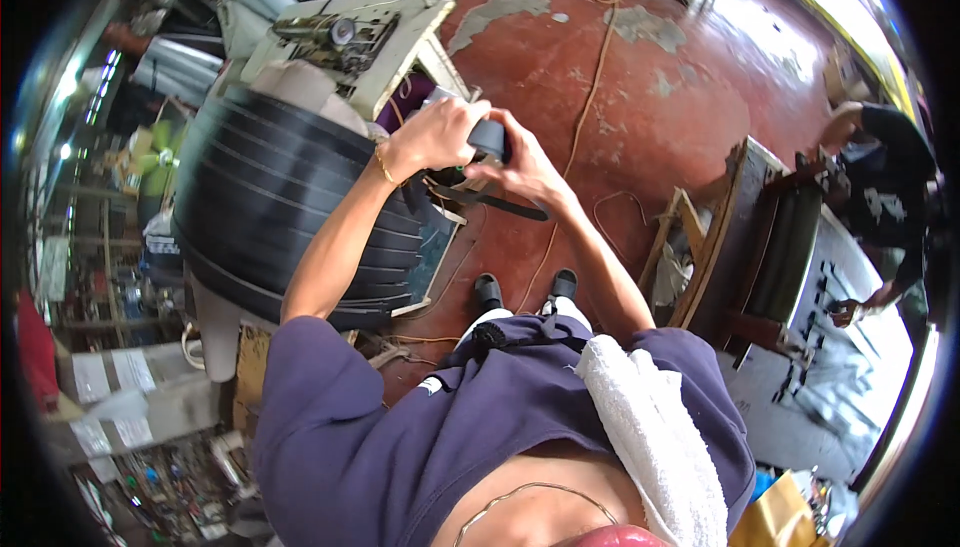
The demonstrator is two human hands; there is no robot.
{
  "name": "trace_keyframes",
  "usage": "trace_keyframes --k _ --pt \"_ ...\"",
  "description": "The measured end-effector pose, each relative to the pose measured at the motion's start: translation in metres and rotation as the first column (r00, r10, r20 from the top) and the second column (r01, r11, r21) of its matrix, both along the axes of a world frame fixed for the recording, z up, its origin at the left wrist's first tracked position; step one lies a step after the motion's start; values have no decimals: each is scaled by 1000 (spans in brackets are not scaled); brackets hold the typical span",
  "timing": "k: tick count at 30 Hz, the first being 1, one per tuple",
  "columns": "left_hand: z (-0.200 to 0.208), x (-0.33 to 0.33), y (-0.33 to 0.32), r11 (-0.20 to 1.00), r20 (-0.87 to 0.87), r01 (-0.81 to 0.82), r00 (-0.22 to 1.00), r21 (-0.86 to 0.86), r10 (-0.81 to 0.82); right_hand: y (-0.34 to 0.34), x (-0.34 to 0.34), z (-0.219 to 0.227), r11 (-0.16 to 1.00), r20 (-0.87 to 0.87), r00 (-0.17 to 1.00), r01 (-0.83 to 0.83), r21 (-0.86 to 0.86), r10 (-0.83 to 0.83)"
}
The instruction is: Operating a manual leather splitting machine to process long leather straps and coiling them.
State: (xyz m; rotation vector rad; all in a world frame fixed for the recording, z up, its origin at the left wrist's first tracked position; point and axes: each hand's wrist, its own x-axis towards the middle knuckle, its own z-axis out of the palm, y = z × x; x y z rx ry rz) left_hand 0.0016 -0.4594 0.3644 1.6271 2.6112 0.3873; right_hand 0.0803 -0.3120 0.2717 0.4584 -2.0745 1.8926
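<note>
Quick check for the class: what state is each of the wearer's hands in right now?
Left hand: closed, fingers curled; what it grips, if anything, is hidden.
Right hand: closed around a dark rounded object.

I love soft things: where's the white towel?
The white towel is low in the head view, right of centre, over the purple shirt, beside the necklace.

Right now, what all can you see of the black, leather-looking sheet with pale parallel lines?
The wide black sheet with pale parallel lines looks like smooth leather or vinyl, with a soft sheen. It appears curved, spread on the person's left beside the off-white sewing-machine table. The left forearm crosses in front of it; whether they touch isn't clear. What supports it is mostly hidden.
</note>
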Motion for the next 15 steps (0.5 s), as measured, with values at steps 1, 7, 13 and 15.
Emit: trace_keyframes --k 1,7,13,15 --pt "14 2 -2 999 -41 -29 999 -36 27 -11 -10 -4 997 69 995 70 17 -71" --pt "105 21 -43 984 -128 -175 976 15 175 -46 -9 -40 996 57 997 47 -77 -43" --pt "274 62 -121 943 -419 -323 847 82 327 -50 47 -121 981 110 982 140 134 -156" --pt "315 55 -161 912 -527 -400 759 88 384 -35 64 -133 979 145 982 92 182 -119"
